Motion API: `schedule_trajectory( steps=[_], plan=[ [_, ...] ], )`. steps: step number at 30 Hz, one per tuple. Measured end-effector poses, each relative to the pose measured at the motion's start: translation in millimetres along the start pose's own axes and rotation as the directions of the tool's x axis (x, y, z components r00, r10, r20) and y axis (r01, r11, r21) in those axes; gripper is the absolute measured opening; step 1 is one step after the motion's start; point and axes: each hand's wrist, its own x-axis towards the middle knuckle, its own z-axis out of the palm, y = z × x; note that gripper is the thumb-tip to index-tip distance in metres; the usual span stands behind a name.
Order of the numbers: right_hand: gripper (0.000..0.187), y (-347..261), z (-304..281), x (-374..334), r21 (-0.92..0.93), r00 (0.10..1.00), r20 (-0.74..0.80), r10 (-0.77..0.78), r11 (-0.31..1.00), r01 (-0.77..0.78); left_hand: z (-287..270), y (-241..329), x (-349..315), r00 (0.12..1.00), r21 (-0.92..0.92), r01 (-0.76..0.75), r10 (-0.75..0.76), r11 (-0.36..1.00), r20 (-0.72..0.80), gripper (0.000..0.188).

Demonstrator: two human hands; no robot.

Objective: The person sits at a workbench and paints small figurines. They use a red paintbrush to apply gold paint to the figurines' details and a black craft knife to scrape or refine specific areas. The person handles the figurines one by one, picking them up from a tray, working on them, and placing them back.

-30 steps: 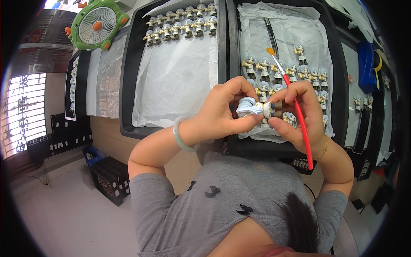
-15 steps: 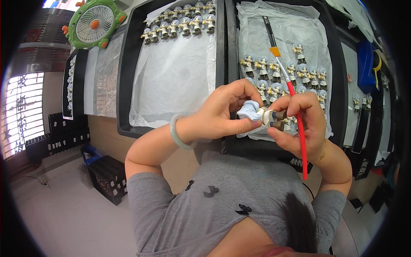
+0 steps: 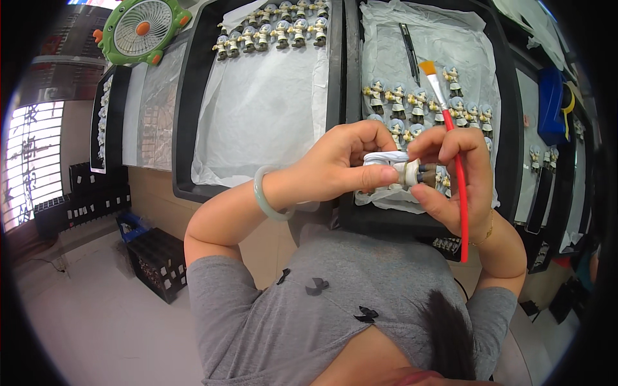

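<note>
Above the right tray [image 3: 508,128], a figurine [image 3: 410,174] sits sideways: left hand [image 3: 338,162] pinching its head end, right hand [image 3: 476,170] fingers gripping a red brush [image 3: 461,186], tucked aside, presumably, so thumb and forefinger can steady the body; white paper [image 3: 381,42] likely cushions figures below.

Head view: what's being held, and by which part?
Left fingers hold a figurine by its head; right fingers are at its body and grip a red brush by its handle.

Red brush [image 3: 463,193] with orange bristles [image 3: 427,67], pale-blue, white and brown figurine [image 3: 409,173], black trays [image 3: 190,128], green fan [image 3: 142,29]
</note>
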Motion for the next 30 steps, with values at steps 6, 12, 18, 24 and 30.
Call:
schedule_trajectory(
  steps=[6, 12, 18, 24, 30],
  plan=[
    [0.043, -2.5, -3.7, 1.6, 0.104, 0.996, 0.082, 0.045, 0.993, -0.053, -2.6, -3.2, 2.4, 1.0, -0.096, 0.028, -0.027, 0.995, 0.008, 0.034],
    [0.04, -1.6, -0.5, 1.2, 0.153, 0.994, 0.037, 0.106, 0.982, -0.111, -2.2, 1.3, 0.2, 0.982, -0.089, 0.177, -0.182, 0.98, -0.056, 0.047],
    [0.038, -1.1, -0.8, 0.0, 0.186, 0.978, 0.04, 0.204, 0.96, -0.208, -3.3, 4.6, 1.6, 0.969, -0.071, 0.244, -0.246, 0.967, -0.015, 0.056],
    [0.039, 1.4, 0.1, -0.6, 0.188, 0.98, 0.046, 0.193, 0.962, -0.198, -3.1, 5.4, 0.2, 0.961, -0.082, 0.274, -0.277, 0.958, -0.021, 0.058],
    [0.037, 0.7, 1.0, -0.8, 0.197, 0.968, 0.058, 0.244, 0.948, -0.251, -2.9, 5.3, 0.7, 0.938, -0.121, 0.343, -0.346, 0.931, 0.001, 0.063]
  ],
)
